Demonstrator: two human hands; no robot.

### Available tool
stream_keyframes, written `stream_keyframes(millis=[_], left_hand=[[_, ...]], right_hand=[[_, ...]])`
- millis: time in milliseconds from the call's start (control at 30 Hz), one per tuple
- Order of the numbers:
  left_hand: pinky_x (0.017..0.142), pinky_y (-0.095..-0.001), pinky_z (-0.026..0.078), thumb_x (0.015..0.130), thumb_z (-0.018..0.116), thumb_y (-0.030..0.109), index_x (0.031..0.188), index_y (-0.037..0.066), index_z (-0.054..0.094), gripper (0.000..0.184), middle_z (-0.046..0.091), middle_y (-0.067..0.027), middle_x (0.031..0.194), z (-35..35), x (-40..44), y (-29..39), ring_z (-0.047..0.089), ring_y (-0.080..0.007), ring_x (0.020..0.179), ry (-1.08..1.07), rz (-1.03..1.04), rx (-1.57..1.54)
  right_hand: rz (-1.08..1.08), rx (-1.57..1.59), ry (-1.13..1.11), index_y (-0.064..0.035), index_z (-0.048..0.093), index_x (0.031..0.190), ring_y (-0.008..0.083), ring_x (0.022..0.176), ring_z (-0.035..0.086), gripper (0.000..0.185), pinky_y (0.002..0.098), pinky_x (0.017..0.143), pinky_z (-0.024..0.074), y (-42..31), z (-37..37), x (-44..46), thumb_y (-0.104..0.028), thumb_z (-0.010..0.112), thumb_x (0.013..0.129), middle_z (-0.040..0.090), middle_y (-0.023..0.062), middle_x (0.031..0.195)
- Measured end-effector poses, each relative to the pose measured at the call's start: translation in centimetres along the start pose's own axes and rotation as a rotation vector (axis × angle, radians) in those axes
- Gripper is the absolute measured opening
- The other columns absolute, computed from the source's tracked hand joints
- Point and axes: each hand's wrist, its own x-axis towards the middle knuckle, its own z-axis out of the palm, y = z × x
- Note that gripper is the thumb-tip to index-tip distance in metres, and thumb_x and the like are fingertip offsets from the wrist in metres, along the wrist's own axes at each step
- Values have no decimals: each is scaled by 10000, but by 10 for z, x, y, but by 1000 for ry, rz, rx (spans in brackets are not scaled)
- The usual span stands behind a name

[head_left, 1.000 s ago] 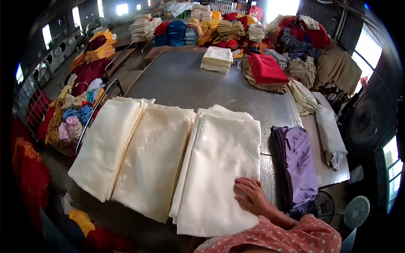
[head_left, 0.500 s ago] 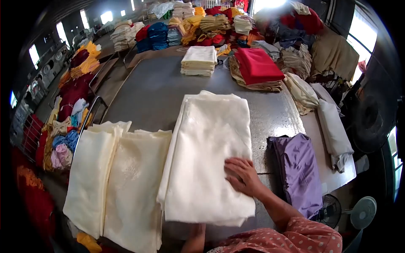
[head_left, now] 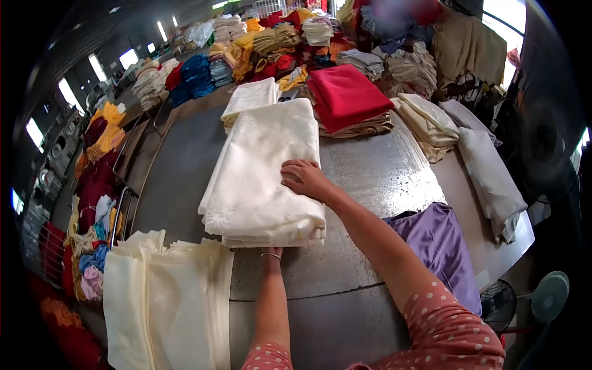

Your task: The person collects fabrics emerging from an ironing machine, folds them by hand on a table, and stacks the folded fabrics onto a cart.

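A thick stack of folded white tablecloths [head_left: 265, 148] is lifted over the metal table. My left hand [head_left: 274, 251] is beneath its near edge, palm under the load, with the fingers hidden by the cloth. On the right side of the top layer rests my right hand [head_left: 302, 177], its fingers extended and slightly bent. Two cream folded cloth piles [head_left: 179, 302] lie side by side at the near left. Just behind the lifted stack is a smaller white folded pile [head_left: 250, 97], partly covered by it.
A red folded cloth [head_left: 348, 95] tops a pile at the far right of the table [head_left: 364, 163]. Purple fabric [head_left: 438, 246] lies at the right, near a fan [head_left: 498, 303]. Heaps of coloured cloth [head_left: 271, 40] stand at the back, and a metal rail [head_left: 126, 200] runs along the left.
Both hands have carried the white stack forward and to the left, away from my body, toward the smaller white pile. My left forearm now shows below the stack.
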Motion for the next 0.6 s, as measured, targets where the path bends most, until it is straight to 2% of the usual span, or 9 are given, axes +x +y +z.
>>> stream_keyframes(millis=[200,367,400,533,567,600], left_hand=[[610,-287,462,857,521,470,1148,112,479,463,568,-35,845,7,33,-9,547,-143,725,39,31,111],[601,-283,462,857,526,467,1142,112,480,458,568,-35,829,-22,12,-38,548,-141,706,-13,127,259],[599,-282,462,856,526,466,1141,112,480,457,568,-34,826,-36,-4,-51,548,-140,702,-43,167,299],[595,-238,398,828,579,369,854,96,514,281,510,2,721,-84,-145,-86,462,-76,653,-265,412,523],[590,-220,378,862,553,330,860,108,488,231,476,31,712,-89,-204,-83,443,-61,659,-274,223,266],[594,-202,374,887,536,287,909,108,479,189,465,46,711,-101,-253,-75,438,-53,658,-280,162,271]], right_hand=[[25,18,15,-98,642,954,237,1059,509,283,387,900,337,15,4,10,-295,643,751,576,38,1105],[40,12,29,-115,647,941,226,1063,510,265,379,903,341,14,5,6,-292,647,744,576,38,1103],[47,10,15,-114,649,935,224,1065,510,260,380,900,343,13,4,7,-291,644,745,578,36,1102],[67,16,-33,-121,659,913,218,1066,510,247,382,892,350,12,3,10,-303,621,750,586,23,1088],[101,-26,-141,-104,632,989,234,1081,498,309,375,906,351,8,-2,15,-297,638,747,569,42,1110],[136,-40,-160,-109,630,1002,238,1085,497,310,380,906,351,8,-2,18,-298,616,758,568,42,1114]])
